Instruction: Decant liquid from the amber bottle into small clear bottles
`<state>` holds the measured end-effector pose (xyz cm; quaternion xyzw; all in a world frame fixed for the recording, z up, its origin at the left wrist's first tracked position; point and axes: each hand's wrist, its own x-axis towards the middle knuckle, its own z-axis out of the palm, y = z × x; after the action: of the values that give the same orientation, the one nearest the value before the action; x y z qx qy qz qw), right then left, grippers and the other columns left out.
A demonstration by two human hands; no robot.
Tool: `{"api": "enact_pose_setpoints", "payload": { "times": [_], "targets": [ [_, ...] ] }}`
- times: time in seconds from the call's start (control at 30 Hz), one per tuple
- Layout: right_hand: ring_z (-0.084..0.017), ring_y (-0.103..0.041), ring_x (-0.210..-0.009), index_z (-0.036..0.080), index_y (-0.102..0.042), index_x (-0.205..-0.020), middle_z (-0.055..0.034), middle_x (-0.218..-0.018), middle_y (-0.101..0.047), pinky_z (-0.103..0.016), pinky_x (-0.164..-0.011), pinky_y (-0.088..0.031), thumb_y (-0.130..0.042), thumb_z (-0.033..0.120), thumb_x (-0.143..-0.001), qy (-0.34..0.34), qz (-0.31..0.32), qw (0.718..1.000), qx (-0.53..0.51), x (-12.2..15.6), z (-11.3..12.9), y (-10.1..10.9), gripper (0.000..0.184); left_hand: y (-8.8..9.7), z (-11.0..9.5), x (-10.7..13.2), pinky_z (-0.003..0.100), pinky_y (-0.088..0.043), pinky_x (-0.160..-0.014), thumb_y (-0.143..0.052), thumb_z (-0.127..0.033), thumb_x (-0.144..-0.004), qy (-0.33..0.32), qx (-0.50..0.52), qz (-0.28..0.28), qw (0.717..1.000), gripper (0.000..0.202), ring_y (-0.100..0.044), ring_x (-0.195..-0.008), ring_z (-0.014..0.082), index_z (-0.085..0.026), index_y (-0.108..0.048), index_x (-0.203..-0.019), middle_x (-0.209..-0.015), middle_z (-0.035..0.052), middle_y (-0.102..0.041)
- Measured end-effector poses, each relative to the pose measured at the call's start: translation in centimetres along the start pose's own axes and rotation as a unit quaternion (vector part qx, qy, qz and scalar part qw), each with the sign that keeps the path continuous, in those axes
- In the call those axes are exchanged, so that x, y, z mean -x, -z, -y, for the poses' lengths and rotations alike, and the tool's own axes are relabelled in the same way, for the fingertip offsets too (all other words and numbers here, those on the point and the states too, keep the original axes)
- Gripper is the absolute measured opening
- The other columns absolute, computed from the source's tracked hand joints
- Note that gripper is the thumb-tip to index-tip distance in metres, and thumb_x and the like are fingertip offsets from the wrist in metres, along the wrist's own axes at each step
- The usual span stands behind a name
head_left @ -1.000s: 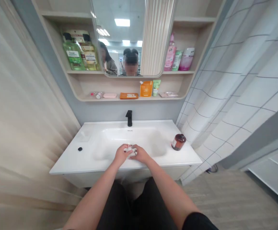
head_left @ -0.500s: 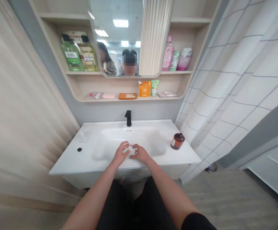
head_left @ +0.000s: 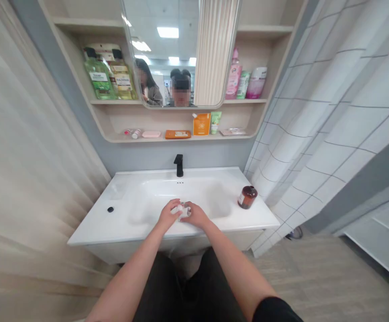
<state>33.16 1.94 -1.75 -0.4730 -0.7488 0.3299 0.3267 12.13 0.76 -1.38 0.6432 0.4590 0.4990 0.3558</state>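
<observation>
1. Your left hand (head_left: 168, 215) and your right hand (head_left: 196, 214) meet over the front of the white washbasin (head_left: 154, 190), palms down, forearms coming in from 6 o'clock.
2. Between them sits a small white object (head_left: 183, 211), too small and blurred to identify. It lies just inside the basin's front edge, and you can't tell whether it rests on the ceramic or is lifted off it.
3. Your left fingers (head_left: 173, 205) lie pressed together and curl over it from 9 o'clock. Your right fingers (head_left: 188, 208) close on it from 3 o'clock, so the object is pinched between both hands.
4. From your hands, the black faucet (head_left: 179, 164) stands at 12 o'clock. An amber bottle (head_left: 247, 197) stands upright at 3 o'clock on the countertop, well apart, and a round black button (head_left: 110, 209) sits at 9 o'clock.
5. Higher up, at 12 o'clock, are the wall shelves (head_left: 177, 138), with green bottles (head_left: 99, 77) at the left end and an orange pouch (head_left: 201, 124) on the lower shelf. The mirror (head_left: 161, 58) between them reflects another person (head_left: 149, 87) in a grey top, hands out of your reach.
</observation>
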Motion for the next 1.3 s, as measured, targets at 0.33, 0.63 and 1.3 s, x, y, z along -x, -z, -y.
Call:
{"api": "enact_pose_setpoints", "payload": {
  "times": [0.33,0.63,1.3],
  "targets": [
    [-0.024,-0.074,-0.093,0.029,-0.069,-0.127,-0.0032,-0.119,-0.078,-0.038,-0.088,-0.059,-0.101,0.036,-0.067,-0.009,-0.006,1.0,-0.005,-0.01,0.05,0.09,0.068,-0.38,-0.01,0.21,0.053,-0.051,-0.121,-0.084,-0.035,-0.084,0.008,0.02,-0.001,1.0,0.055,-0.072,-0.13,0.0288,-0.025,-0.069,-0.137,-0.139,0.0123,-0.075],
    [-0.025,-0.074,-0.096,0.028,-0.069,-0.128,-0.0044,-0.122,-0.078,-0.038,-0.09,-0.059,-0.101,0.037,-0.067,0.008,-0.009,1.0,0.003,-0.01,-0.03,-0.16,0.07,-0.45,0.24,0.24,0.055,-0.052,-0.12,-0.086,-0.03,-0.078,-0.004,-0.008,-0.014,1.0,0.059,-0.072,-0.126,0.0297,-0.024,-0.071,-0.134,-0.131,0.0109,-0.076],
    [-0.024,-0.073,-0.092,0.026,-0.069,-0.128,-0.0055,-0.122,-0.078,-0.038,-0.09,-0.059,-0.101,0.036,-0.067,0.016,-0.007,1.0,0.003,0.09,0.12,0.06,0.07,-0.43,0.8,0.02,0.051,-0.054,-0.116,-0.091,-0.037,-0.077,0.026,0.005,-0.029,0.999,0.069,-0.075,-0.117,0.0273,-0.026,-0.065,-0.139,-0.117,0.0069,-0.076]
  ]
}}
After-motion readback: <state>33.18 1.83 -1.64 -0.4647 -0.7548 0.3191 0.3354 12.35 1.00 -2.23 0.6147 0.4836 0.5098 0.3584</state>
